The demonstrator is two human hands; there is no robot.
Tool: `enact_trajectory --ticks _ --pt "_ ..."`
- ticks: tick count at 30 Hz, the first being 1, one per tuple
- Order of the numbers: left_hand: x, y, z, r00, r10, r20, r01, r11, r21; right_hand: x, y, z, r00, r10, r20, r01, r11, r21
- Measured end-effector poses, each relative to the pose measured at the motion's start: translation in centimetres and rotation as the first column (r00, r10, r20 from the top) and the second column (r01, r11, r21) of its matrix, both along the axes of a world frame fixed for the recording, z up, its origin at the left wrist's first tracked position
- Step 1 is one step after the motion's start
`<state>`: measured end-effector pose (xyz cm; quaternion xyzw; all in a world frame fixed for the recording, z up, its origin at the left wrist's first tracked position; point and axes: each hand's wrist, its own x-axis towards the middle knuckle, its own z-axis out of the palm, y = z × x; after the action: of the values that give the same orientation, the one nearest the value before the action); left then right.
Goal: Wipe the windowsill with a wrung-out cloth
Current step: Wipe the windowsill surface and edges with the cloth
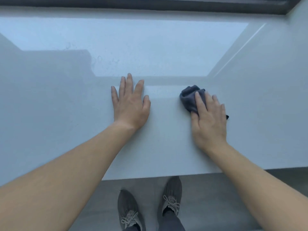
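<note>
A wide, glossy pale windowsill (66, 100) fills most of the view. My right hand (208, 120) presses flat on a crumpled dark grey cloth (189, 97) at the centre right of the sill; the cloth bulges out beyond my fingertips and a small corner shows by my little finger. My left hand (130, 104) rests palm down on the bare sill, fingers spread, a short way left of the cloth and holding nothing. Faint droplets and smear marks (100, 60) show on the sill farther back.
A dark window frame (150, 4) runs along the far edge of the sill. The sill's near edge (150, 176) drops to a grey floor, where my two grey laced shoes (171, 195) stand. Bright window light reflects in the sill's middle.
</note>
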<state>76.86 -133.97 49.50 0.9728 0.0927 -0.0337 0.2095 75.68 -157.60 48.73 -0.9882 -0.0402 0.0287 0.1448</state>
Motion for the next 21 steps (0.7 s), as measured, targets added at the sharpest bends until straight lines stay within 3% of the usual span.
enact_trajectory --ticks 2,5,7,11,13,15,17,19,21 --pt "0.4 -0.2 -0.3 0.998 0.052 -0.019 -0.051 0.998 0.020 -1.0 1.5 -0.1 0.980 0.200 0.016 -0.199 0.980 -0.021" --pt "0.3 -0.3 -0.7 0.999 0.039 -0.019 -0.037 0.996 0.078 -0.4 0.3 0.1 0.872 0.488 -0.035 -0.489 0.872 -0.026" --pt "0.5 -0.5 -0.7 0.999 0.042 -0.021 -0.040 0.995 0.095 3.0 -1.1 0.1 0.892 0.449 -0.047 -0.450 0.892 -0.029" --pt "0.4 -0.7 -0.6 0.998 0.047 -0.036 -0.041 0.990 0.138 8.0 -0.3 0.1 0.997 0.080 -0.018 -0.080 0.997 0.004" --pt "0.4 -0.8 -0.7 0.998 0.049 -0.040 -0.042 0.987 0.157 7.5 1.2 0.1 0.981 0.195 0.001 -0.195 0.981 -0.019" --pt "0.5 -0.9 -0.7 0.998 0.057 -0.042 -0.049 0.985 0.164 6.8 1.5 0.2 0.868 0.495 -0.030 -0.496 0.868 -0.025" --pt "0.5 -0.9 -0.6 0.997 0.064 -0.049 -0.054 0.984 0.171 8.3 0.7 0.5 0.774 0.631 -0.044 -0.633 0.773 -0.035" --pt "0.5 -1.0 -0.6 0.997 0.062 -0.054 -0.050 0.981 0.189 11.7 0.0 0.2 0.849 0.527 -0.030 -0.528 0.848 -0.040" --pt "0.5 -1.0 -0.6 0.996 0.064 -0.057 -0.052 0.980 0.194 15.0 0.3 0.3 0.953 0.301 -0.045 -0.301 0.954 -0.003"
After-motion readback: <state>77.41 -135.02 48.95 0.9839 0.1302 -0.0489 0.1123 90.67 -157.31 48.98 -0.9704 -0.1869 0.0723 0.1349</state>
